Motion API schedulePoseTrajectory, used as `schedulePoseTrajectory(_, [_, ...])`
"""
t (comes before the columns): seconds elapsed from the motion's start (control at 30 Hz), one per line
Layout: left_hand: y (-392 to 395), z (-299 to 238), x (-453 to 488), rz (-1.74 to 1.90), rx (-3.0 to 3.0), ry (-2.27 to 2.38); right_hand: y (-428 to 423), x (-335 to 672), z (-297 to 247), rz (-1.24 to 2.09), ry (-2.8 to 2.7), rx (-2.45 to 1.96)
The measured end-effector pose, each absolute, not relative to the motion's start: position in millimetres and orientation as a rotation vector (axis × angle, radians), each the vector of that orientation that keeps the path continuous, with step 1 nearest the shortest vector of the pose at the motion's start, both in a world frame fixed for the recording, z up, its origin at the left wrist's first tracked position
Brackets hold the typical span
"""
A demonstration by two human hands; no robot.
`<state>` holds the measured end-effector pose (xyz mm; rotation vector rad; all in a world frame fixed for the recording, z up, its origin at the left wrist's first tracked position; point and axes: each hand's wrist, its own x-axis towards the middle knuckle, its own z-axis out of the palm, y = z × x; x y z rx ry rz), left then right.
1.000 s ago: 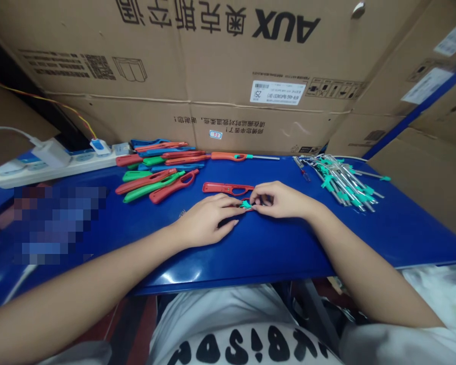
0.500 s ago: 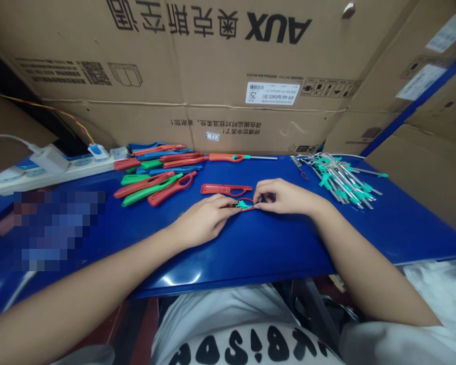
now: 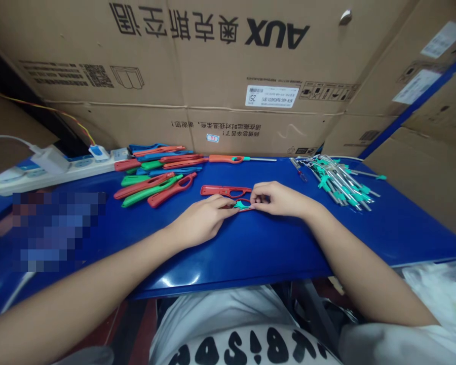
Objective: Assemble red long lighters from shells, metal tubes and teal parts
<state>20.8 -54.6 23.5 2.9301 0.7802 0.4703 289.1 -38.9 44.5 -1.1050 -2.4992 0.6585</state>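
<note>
Between my hands, low over the blue table, is a red lighter shell half with a green trigger piece [image 3: 242, 205] at it. My left hand [image 3: 199, 218] pinches its left side, fingertips at the green piece. On the other side, the thumb and fingers of my right hand [image 3: 275, 198] are pressed together at the shell's right end. Fingers cover much of the part. Just behind it lies another red lighter shell half [image 3: 216, 190], flat on the table. An orange lighter [image 3: 228, 158] with a metal tube lies farther back.
Red, green and blue lighter shells [image 3: 155, 187] are piled at the left. Metal tubes with green triggers [image 3: 344, 185] and wires lie at the right. A white power strip [image 3: 79, 167] runs along the back left. A large cardboard box [image 3: 213, 66] stands behind the blue table [image 3: 251, 253].
Both hands stay at the red shell half with nearly the same grip. My right hand has shifted very slightly left, and the view has moved a little.
</note>
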Motion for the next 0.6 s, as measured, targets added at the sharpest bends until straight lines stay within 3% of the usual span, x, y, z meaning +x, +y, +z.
schedulePoseTrajectory(0.13, [-52.4, 24.7, 19.0, 0.463, 2.888, 0.756, -39.1, 285.5, 43.8, 0.594, -2.452, -1.049])
schedulePoseTrajectory(0.4, [-47.7, 20.5, 17.1, 0.525, 2.862, 0.705, -26.7, 280.6, 23.2, 0.138, -2.447, -1.119])
schedulePoseTrajectory(0.6, [-45.3, 21.1, 14.2, 0.564, 2.908, 0.678, -24.3, 283.0, 21.9, 0.273, -2.387, -1.154])
